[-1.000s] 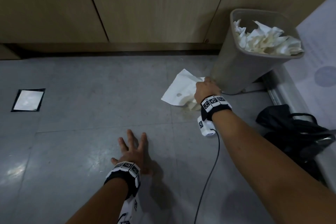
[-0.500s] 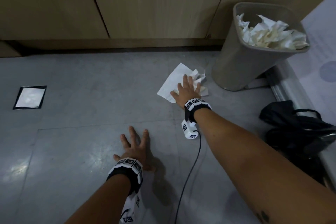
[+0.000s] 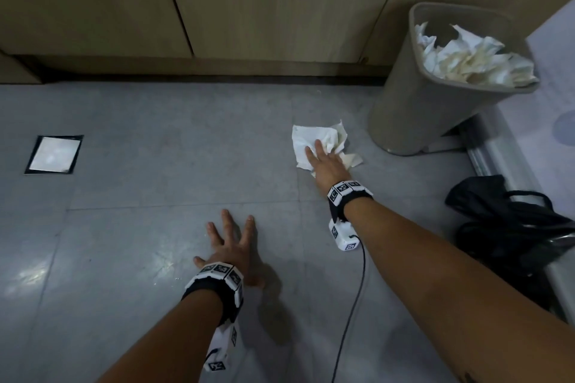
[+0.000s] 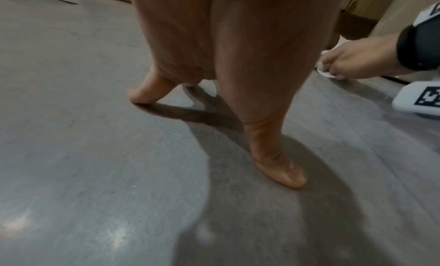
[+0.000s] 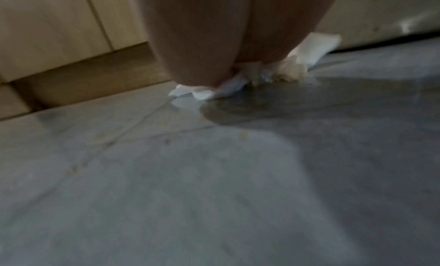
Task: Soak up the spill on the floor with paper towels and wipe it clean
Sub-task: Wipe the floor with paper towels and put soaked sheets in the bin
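Pressing flat with straight fingers, the right hand (image 3: 326, 162) pins a crumpled white paper towel (image 3: 314, 140) to the grey tiled floor (image 3: 155, 165) just beside the full grey plastic waste bin (image 3: 413, 115). The left hand (image 3: 231, 246) rests spread and empty on the tiles. A soaked, thin sheet may tear or smear liquid instead of lifting it, leaving a slick film near the bracing palm.

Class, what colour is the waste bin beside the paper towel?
The waste bin is grey-beige, clearest in the head view.
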### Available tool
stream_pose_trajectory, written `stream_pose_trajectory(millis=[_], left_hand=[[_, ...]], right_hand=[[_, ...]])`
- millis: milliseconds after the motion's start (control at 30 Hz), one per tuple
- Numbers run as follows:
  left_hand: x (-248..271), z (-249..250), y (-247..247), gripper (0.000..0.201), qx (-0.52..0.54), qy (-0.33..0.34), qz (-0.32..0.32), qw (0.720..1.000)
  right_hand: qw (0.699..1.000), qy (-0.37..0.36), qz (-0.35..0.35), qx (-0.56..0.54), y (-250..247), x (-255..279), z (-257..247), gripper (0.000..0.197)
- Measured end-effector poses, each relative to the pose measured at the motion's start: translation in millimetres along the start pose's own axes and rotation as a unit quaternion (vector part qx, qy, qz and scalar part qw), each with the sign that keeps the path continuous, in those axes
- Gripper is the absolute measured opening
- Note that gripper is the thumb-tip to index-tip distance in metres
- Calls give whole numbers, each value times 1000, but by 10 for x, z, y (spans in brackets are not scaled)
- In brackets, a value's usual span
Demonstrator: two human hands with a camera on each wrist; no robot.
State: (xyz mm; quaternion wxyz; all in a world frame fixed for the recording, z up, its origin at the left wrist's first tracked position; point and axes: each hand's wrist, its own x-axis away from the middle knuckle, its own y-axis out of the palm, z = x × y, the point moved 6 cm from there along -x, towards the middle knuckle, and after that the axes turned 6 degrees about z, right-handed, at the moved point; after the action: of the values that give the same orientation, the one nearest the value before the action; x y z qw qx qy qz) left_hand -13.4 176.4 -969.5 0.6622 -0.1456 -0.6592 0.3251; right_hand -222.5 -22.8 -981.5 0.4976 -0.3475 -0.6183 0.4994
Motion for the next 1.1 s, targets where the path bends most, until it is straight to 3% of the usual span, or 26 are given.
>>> stream_pose_trajectory(millis=[133,200,300,433,567,767,900,1033,1100], left_hand=[[21,-14,-17,144,-6,0,-6,1000],[20,-16,-19,144,-8,2,-5,1000],[6,-5,-25,145,-12,1,-1,1000],[52,-2,-36,143,-8,-1,0,1000],[60,7,-63,144,-3,8,2,1000],[91,9,-63,140,9,15,22,1000],[99,7,-84,139,2,17,29,999],[77,-3,-75,140,-12,14,37,999],[45,-9,-52,143,-27,15,41,999]], right_hand=[[987,46,-41,-149,-77,97,-63,60],[982,25,-47,-182,-71,241,-185,66],[991,-37,-60,-113,151,551,-371,79],[991,-38,-80,-102,151,590,-416,86],[989,-117,-76,-46,230,900,-705,88],[985,-144,-92,-34,212,911,-574,83],[989,-115,-87,-43,234,1038,-359,82],[997,-57,-21,-47,146,1114,-60,83],[997,-30,-50,-53,262,1166,111,84]])
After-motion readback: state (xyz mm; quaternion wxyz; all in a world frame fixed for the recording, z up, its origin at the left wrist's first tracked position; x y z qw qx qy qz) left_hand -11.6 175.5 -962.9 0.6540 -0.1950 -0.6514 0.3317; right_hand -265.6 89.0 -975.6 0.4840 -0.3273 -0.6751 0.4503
